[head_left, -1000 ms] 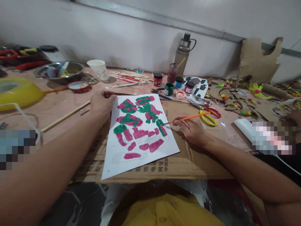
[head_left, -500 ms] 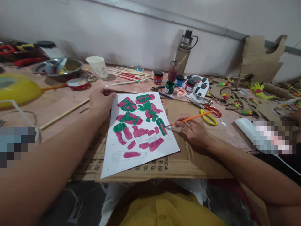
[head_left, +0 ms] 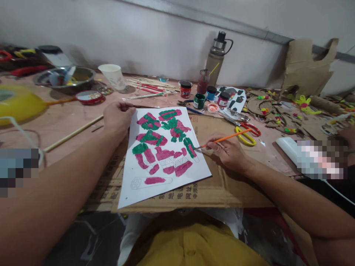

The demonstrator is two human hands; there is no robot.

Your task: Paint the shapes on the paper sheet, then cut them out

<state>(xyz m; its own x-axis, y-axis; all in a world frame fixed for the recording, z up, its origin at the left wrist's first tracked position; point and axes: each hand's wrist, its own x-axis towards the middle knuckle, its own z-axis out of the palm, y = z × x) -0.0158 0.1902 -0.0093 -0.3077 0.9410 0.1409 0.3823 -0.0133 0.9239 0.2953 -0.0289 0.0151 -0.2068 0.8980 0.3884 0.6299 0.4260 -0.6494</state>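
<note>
A white sheet of paper [head_left: 135,197] lies at a slant on flattened cardboard [head_left: 233,188], bearing pencil outlines partly filled with magenta and green paint. My left hand [head_left: 118,116] is closed at the sheet's upper left corner, gripping it, with the fingertips partly hidden. In my right hand [head_left: 226,149] is an orange-handled paintbrush [head_left: 233,135], pinched between thumb and fingers. The brush tip touches the green and magenta shape near the sheet's right edge. Behind the sheet stand an open green paint jar [head_left: 199,101] and a magenta paint jar [head_left: 223,99].
Scissors [head_left: 245,136] with red and yellow handles lie right of the sheet. A bottle [head_left: 216,61], a paper cup [head_left: 112,77], a red paint jar [head_left: 185,89] and a metal bowl [head_left: 65,79] stand at the back. Cardboard pieces [head_left: 307,70] are at the right.
The camera view has shifted slightly. The paintbrush stays at the same shape near the sheet's right edge, and both hands keep their holds.
</note>
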